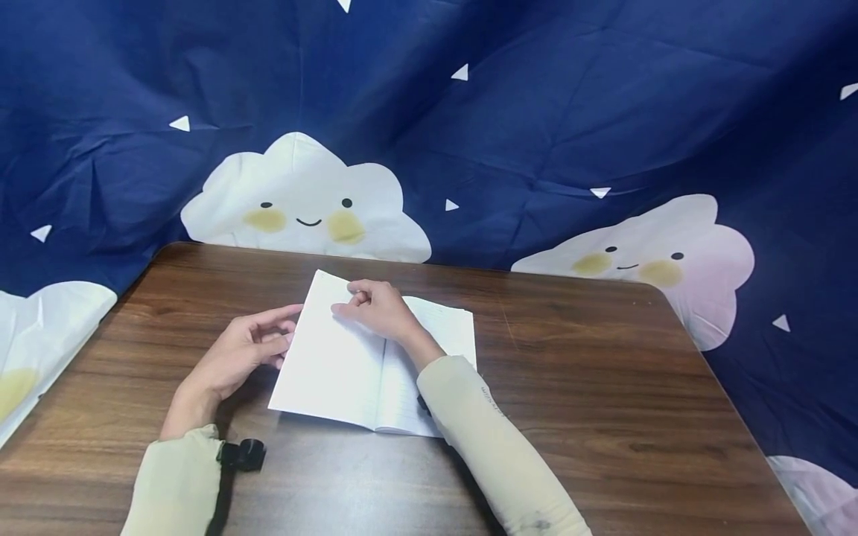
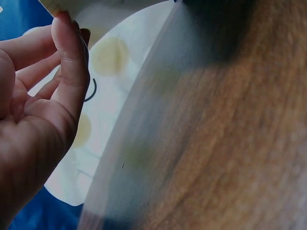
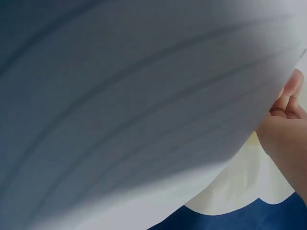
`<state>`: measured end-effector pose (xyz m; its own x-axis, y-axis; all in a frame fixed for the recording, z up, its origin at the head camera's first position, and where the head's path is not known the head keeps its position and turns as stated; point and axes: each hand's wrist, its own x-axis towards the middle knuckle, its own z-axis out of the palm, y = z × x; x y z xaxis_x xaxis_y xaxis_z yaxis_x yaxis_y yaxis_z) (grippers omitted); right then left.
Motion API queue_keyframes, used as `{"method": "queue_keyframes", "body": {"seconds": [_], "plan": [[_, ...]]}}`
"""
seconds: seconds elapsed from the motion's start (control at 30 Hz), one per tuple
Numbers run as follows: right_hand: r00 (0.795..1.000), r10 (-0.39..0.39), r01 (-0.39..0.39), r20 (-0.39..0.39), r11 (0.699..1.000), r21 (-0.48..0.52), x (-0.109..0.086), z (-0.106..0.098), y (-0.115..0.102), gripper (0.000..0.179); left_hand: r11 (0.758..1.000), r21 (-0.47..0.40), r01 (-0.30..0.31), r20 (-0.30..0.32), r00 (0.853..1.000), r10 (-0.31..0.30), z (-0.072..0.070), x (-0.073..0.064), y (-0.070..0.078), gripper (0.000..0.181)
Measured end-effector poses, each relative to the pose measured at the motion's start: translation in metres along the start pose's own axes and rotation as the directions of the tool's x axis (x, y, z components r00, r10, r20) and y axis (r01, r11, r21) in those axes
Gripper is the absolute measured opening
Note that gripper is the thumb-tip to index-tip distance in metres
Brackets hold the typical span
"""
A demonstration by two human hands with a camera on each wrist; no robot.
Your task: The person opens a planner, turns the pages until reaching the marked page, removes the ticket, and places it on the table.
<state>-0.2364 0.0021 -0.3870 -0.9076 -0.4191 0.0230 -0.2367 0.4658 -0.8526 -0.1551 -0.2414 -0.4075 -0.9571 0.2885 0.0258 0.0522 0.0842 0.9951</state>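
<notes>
Head: we see the notebook [image 1: 328, 365] lying open on the table [image 1: 590, 402], well in from the L and R edges, its top near the far edge; L half tilted up, R half flat. Our L hand [image 1: 234, 353] touches the notebook's L edge, fingers half bent w/ a gap betw. index & thumb; some tips hidden by the leaf, so can't tell if it's pinched. Our R hand [image 1: 385, 309] rests on the upper part of the L pg, thumb stretched along the paper, index bent; can't tell if anything's gripped.

L wrist: thumb raised, tip against a pale edge at the top of the view, other fingers bent behind it; the table's edge runs diagonally, patterned cloth [image 2: 50, 211] beyond.

R wrist: lined paper fills most of the view, v. close & blurred; R hand's at the R edge, partly behind it, fingers bent, tips mostly hidden.
</notes>
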Motion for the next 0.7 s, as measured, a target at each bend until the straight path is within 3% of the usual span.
{"method": "queue_keyframes", "body": {"seconds": [0.23,0.7], "plan": [[0.999,-0.017,0.021,0.047,0.996,-0.088,-0.0026,0.0035,-0.0051,0.064,1.000,-0.011,0.011,0.002,1.000,-0.011,-0.0001,-0.0009,0.0013,0.054],[0.998,-0.027,0.032,0.058,0.995,-0.091,-0.0006,0.0054,-0.0047,0.064,0.998,-0.031,0.050,-0.025,0.998,-0.051,-0.0003,-0.0008,0.0026,0.059]]}}
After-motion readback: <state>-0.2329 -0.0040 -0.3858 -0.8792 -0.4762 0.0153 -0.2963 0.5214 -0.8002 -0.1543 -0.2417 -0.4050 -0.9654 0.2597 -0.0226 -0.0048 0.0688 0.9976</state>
